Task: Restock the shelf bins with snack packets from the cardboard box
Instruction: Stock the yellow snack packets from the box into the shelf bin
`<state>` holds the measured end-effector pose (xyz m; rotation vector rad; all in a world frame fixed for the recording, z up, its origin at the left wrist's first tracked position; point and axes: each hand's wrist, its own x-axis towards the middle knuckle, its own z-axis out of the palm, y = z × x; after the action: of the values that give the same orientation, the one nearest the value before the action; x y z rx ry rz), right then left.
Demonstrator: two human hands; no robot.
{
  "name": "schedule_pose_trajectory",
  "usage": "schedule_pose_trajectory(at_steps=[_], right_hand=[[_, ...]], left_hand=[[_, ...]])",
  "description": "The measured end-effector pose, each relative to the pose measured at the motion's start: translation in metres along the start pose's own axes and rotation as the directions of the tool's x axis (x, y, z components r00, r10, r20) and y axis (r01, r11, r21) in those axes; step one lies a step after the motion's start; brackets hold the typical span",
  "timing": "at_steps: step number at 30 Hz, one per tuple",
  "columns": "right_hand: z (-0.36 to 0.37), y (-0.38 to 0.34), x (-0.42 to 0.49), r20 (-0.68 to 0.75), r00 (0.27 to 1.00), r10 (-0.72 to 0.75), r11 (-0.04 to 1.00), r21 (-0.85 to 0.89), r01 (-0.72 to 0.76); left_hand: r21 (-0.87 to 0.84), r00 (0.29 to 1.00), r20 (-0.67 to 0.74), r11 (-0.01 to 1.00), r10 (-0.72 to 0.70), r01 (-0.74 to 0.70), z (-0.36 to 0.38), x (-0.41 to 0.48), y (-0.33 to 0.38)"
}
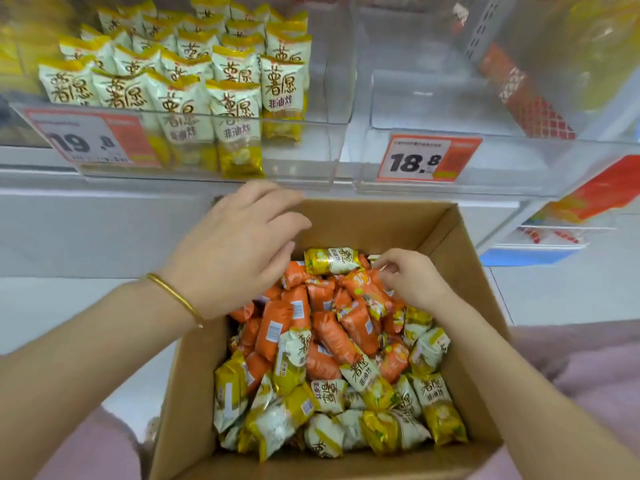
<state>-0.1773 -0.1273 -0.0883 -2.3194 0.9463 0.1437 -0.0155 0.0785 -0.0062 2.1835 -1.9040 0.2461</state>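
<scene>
Left hand (239, 244) hovering with fingers relaxed over open brown cardboard box (194, 368), right hand (412, 282) pinching orange foil snack packet (363, 289), clear plastic shelf bin (304, 150) of yellow-white packets (239, 126) behind

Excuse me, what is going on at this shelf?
Restocking is under way from a brown cardboard box of orange and yellow snack packets. The right hand pinches an orange packet; the left hand hovers open above the box's edge. The clear plastic bin tagged 19.8 holds yellow packets; the clear bin tagged 18.8 looks nearly empty.
</scene>
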Motion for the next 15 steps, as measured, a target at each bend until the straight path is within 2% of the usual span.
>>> schedule_pose_trajectory(at_steps=[3,7,9,12,15], right_hand=[[0.036,0.024,0.019,0.060,0.998,0.018,0.995,-0.097,-0.012],[0.071,0.008,0.049,-0.012,0.983,-0.185,0.951,-0.254,0.176],[0.086,0.004,0.065,0.027,0.973,-0.231,0.917,-0.329,0.227],[0.101,0.010,0.084,0.086,0.991,-0.099,0.903,-0.410,0.126],[0.111,0.012,0.092,0.001,0.997,-0.072,0.850,-0.523,0.062]], left_hand=[[-0.009,0.993,0.112,1.000,-0.027,0.028,0.013,-0.016,0.013],[-0.003,0.978,0.185,0.995,-0.101,0.103,0.020,-0.026,0.017],[0.009,0.969,0.207,0.990,-0.138,0.139,0.025,-0.030,0.014],[-0.003,0.949,0.247,0.979,-0.195,0.202,0.031,-0.033,0.009],[-0.023,0.944,0.253,0.974,-0.214,0.227,0.037,-0.033,0.007]])
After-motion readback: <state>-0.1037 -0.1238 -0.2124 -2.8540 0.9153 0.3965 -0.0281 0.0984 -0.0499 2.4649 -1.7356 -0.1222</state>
